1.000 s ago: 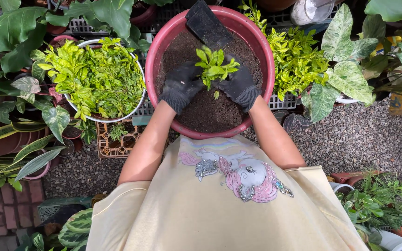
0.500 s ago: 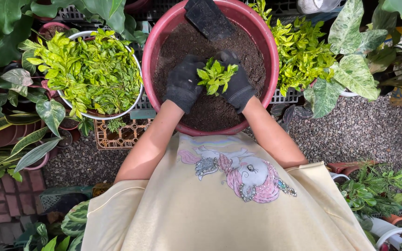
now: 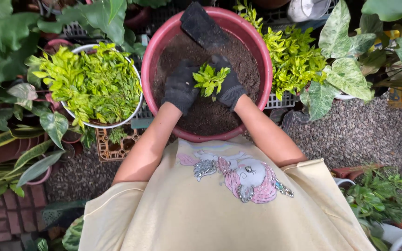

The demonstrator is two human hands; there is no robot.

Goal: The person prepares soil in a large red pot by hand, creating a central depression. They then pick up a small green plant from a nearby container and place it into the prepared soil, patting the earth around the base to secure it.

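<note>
Two gloved hands are cupped around the small seedling (image 3: 209,79) at the centre of the red pot (image 3: 150,60): left hand (image 3: 180,87) at nine o'clock, right hand (image 3: 230,86) at three, both grips clenched on it. Its stem axis is seen end-on, leaves pointing up toward the camera.

One view only, head-worn camera, looking almost straight down over the wearer's chest and forearms. Nothing shared with a second view. The red pot (image 3: 257,51) sits at top centre, close, within arm's reach; its far rim nearly meets the top edge. The cream shirt front (image 3: 219,204) fills the bottom half, nearer the lens than the pot. Left hand (image 3: 180,87) and right hand (image 3: 229,83) are over the soil in the pot. Left of the pot is a white pot of yellow-green leaves (image 3: 89,83), right of it gravel ground (image 3: 364,135). Brick paving (image 3: 5,216) lies far lower left of the pot. Slight wide-angle spread at the edges.
</note>
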